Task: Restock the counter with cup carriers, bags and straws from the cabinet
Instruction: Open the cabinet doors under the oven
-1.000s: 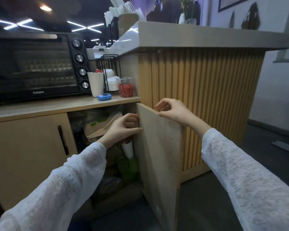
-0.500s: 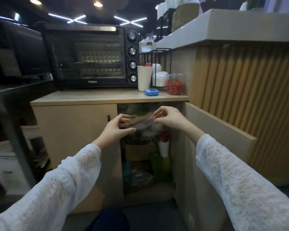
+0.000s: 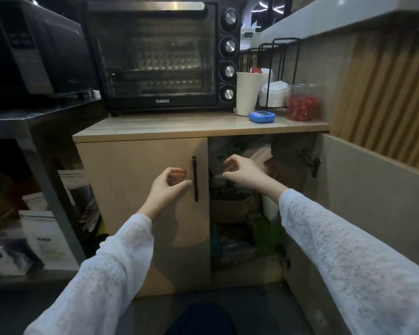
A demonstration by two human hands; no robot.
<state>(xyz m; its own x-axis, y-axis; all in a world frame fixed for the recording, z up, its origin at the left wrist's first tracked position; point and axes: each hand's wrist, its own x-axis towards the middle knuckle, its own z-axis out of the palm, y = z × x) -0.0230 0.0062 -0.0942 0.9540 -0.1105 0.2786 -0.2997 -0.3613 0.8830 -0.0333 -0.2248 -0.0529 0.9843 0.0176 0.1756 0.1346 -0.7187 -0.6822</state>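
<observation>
The cabinet [image 3: 140, 184] stands before me with its right door [image 3: 373, 201] swung wide and the left door shut, so the restocking has barely begun: nothing is out yet. The stock, a dim jumble of paper and plastic packs [image 3: 237, 213], sits crammed inside; I cannot tell carriers, bags and straws apart. Above, the oven [image 3: 155, 56] fills the worktop beside a white cup [image 3: 248, 93] and a jar of red bits [image 3: 302, 102]. My right hand [image 3: 244, 171] reaches into the opening, fingers loosely curled, holding nothing. My left hand [image 3: 166, 187] hovers by the black handle [image 3: 194, 178], equally empty.
</observation>
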